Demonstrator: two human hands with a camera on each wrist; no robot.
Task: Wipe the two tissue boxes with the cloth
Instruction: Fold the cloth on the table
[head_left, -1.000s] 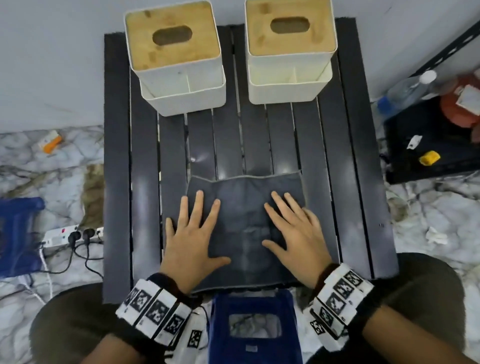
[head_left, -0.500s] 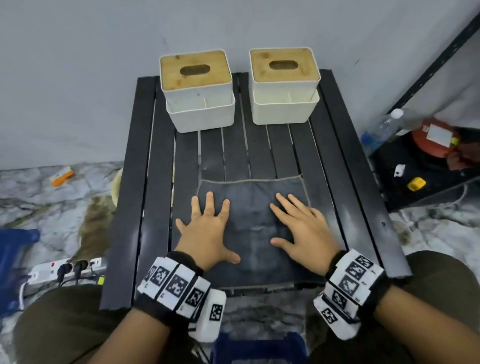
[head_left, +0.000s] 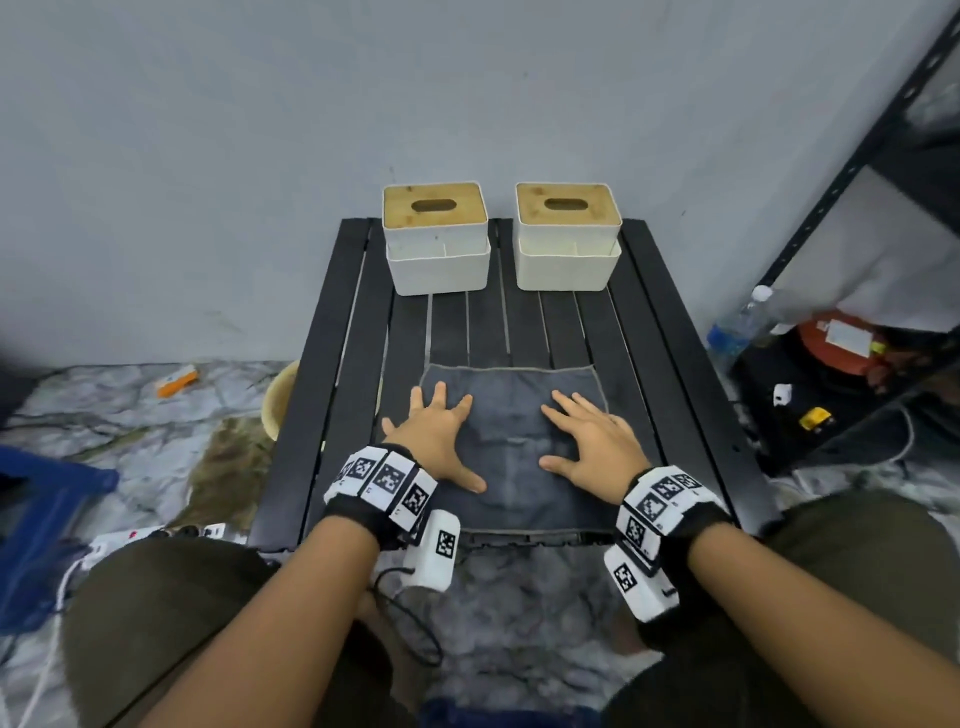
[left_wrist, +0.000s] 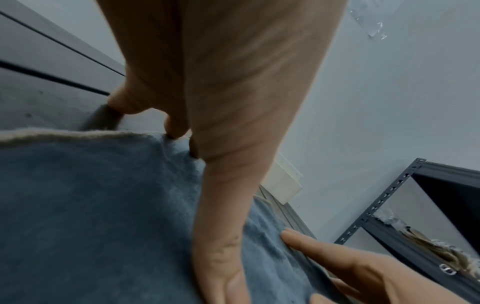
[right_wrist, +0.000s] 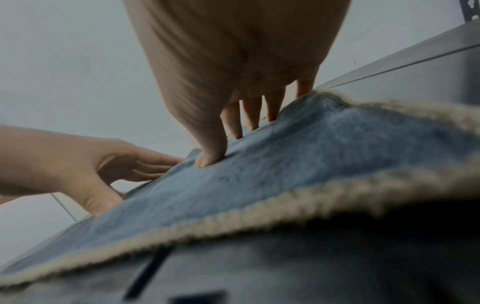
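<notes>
From the head view, the cloth (head_left: 511, 452) lies flat on the near end of the bench (head_left: 670, 332). The left hand (head_left: 434, 441) and right hand (head_left: 592, 444) press on it, fingers spread straight, gripping nothing. The left box (head_left: 436, 239) and right box (head_left: 567, 236) stand straight ahead at the far edge, each nearer its own hand.

From the left wrist, straight fingers (left_wrist: 176, 127) reach the cloth's hem.

From the right wrist, fingertips (right_wrist: 233, 127) rest flat on the cloth.
</notes>
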